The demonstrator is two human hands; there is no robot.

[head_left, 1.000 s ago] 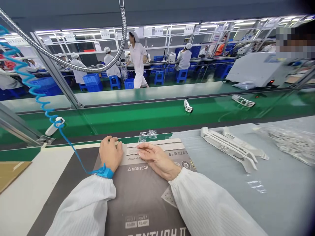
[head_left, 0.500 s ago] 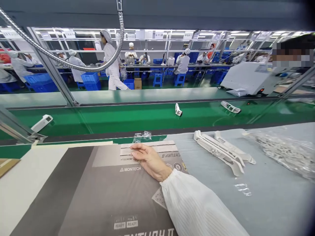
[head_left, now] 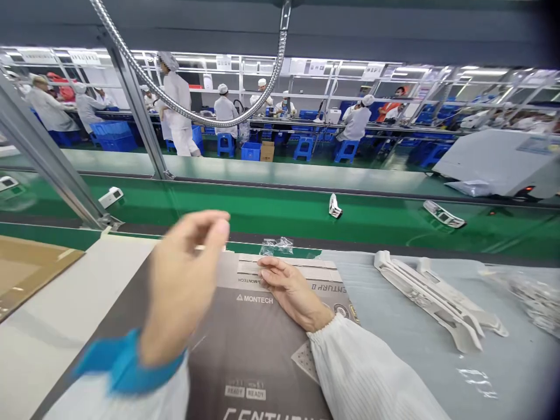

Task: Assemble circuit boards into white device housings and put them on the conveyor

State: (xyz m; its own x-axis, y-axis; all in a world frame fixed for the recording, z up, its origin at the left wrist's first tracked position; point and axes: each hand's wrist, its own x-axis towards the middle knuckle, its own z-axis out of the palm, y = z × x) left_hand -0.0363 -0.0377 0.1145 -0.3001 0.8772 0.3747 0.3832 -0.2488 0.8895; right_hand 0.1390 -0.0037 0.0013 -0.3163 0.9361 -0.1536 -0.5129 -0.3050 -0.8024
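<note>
A dark grey printed cardboard sheet (head_left: 245,344) marked MONTECH lies in front of me. My right hand (head_left: 295,291) is over its far part, fingers curled and tips close together. Whatever may be between those tips is too small to make out. Raised over the sheet's left side, my left hand (head_left: 188,280) is blurred, its thumb and forefinger drawn together in a pinch. I cannot see what it pinches, if anything. A blue band (head_left: 131,361) circles the left wrist. Crumpled clear plastic (head_left: 277,245) lies just beyond the sheet.
White curved plastic parts (head_left: 433,300) and a clear bag of small pieces (head_left: 534,294) lie on grey sheeting at right. White devices, one of them a curved piece (head_left: 444,214), sit on the green conveyor (head_left: 271,201). A metal post (head_left: 137,111) and flexible metal hose (head_left: 219,121) stand ahead.
My left hand has come into view from the lower left and risen over the cardboard. The view has turned left; my right hand keeps its place and curled shape over the sheet.
</note>
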